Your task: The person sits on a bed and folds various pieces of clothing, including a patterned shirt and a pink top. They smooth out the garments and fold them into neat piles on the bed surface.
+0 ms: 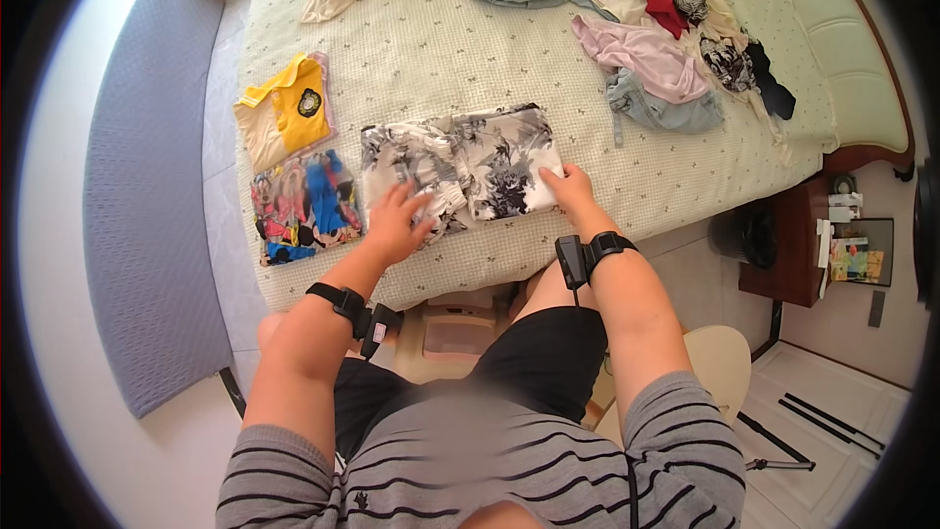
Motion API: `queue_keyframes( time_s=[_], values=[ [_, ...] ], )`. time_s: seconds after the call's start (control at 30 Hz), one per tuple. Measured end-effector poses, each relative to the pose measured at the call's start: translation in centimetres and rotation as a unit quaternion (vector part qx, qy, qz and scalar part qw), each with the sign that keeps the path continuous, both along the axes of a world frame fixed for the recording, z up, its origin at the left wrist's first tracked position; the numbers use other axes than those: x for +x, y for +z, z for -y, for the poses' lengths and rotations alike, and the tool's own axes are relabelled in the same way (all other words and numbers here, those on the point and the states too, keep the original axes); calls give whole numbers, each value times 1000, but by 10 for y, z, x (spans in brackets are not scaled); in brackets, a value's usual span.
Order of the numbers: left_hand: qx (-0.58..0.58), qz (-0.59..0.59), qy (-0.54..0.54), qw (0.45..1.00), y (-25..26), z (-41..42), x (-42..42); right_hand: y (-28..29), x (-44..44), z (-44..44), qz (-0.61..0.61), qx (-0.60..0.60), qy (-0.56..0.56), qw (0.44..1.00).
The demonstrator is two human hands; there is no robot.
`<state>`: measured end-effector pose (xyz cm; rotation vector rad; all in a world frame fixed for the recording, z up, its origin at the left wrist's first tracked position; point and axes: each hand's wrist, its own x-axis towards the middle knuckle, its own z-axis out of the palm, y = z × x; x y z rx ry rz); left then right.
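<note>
My left hand (399, 223), fingers spread, is over the lower part of a grey, black and white printed garment (385, 162) with gathered edges; I cannot tell whether it touches the cloth. At the right edge of a neatly folded garment (507, 162) in the same tree-like print, my right hand (571, 191) grips the cloth, thumb on top. The two printed pieces lie side by side and meet. Left of them is a folded garment with colourful cartoon figures (308, 209). Beyond that lies a folded yellow and cream collared shirt (294, 106) with a dark badge, pinkish cloth under it.
A heap of loose clothes (661, 7) covers the bed's (440, 66) far right, with more garments along the far side. The padded headboard (844, 44) stands right. A blue padded panel (158, 198) is at left. A bin (749, 235) stands beside a brown cabinet (786, 257).
</note>
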<state>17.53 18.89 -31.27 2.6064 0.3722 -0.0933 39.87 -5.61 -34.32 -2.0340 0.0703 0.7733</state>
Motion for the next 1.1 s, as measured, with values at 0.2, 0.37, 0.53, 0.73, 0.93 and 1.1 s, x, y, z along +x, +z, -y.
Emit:
queue_keyframes(
  time_s=[0.2, 0.37, 0.53, 0.73, 0.93, 1.1],
  values=[
    [-27, -28, 175, 984, -4, -11, -4, 16, -3, -5, 93, 15, 33, 995],
    [-230, -57, 325, 916, 4, -27, -7, 75, -26, -45, 323, -10, 97, 941],
    [-428, -10, 358, 830, -9, -38, -20, 120, -91, -119, 252, 142, 215, 933],
    [-675, 11, 417, 608, -7, -50, -30, 84, -132, -125, 211, 167, 449, 852],
    [-540, -35, 378, 751, -11, -45, -34, 67, -122, -84, 197, 51, 450, 869],
    [-533, 23, 454, 714, 9, -22, -16, 73, -116, -64, 127, 40, 401, 907]
  ],
)
